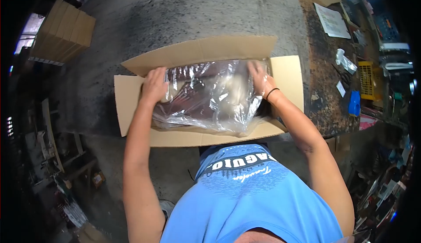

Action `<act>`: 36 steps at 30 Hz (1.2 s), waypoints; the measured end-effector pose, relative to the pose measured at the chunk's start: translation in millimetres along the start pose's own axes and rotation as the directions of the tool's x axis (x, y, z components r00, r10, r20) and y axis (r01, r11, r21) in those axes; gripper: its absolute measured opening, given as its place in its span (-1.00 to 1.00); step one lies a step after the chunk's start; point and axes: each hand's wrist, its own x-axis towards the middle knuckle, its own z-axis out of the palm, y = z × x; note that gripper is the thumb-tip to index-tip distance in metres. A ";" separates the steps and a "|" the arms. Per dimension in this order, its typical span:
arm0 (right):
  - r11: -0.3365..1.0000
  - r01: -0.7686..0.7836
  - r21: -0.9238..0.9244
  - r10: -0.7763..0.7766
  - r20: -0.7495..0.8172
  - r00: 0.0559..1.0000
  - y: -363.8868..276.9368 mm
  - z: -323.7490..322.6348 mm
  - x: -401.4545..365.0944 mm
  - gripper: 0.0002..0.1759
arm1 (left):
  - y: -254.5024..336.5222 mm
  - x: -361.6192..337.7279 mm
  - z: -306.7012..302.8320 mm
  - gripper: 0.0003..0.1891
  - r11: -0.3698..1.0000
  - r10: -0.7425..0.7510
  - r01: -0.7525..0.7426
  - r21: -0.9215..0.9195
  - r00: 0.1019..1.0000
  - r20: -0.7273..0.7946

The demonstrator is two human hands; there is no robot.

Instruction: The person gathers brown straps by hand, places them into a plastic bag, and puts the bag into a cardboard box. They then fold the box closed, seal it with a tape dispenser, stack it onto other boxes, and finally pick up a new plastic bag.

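Observation:
An open cardboard box (197, 138) lies at the table's front edge with its flaps spread outward. Inside it is a dark item wrapped in clear, shiny plastic (199, 96); what the item is cannot be made out. My left hand (154, 85) is at the left end of the wrapped item, its fingers wrapped over the plastic's edge. At the right end, my right hand (260, 77) grips the plastic near the box's back right corner, slightly blurred. A dark band circles my right wrist.
Flat cardboard boxes (66, 30) are stacked at the back left. To the right lie a paper sheet (332, 21), a silvery packet (346, 62), a yellow basket (368, 80) and a blue object (354, 103). The worn table (184, 12) extends behind the box.

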 end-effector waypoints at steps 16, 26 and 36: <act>0.795 -0.200 0.572 0.118 0.177 0.977 42.8 -75.7 -34.0 -0.77 | 169.1 28.9 -67.2 -0.38 0.783 -0.088 0.099 -0.615 0.995 0.048; 0.931 -0.046 0.362 -0.091 0.352 0.932 34.0 -43.2 -77.7 -0.75 | 250.6 -7.2 -42.1 -0.52 0.894 0.103 -0.023 -0.447 0.983 0.154; 0.867 0.063 0.495 -0.267 0.352 0.897 9.5 -38.5 -50.1 -0.76 | 268.5 1.3 -53.5 -0.66 0.206 -0.208 0.277 -0.939 0.950 0.235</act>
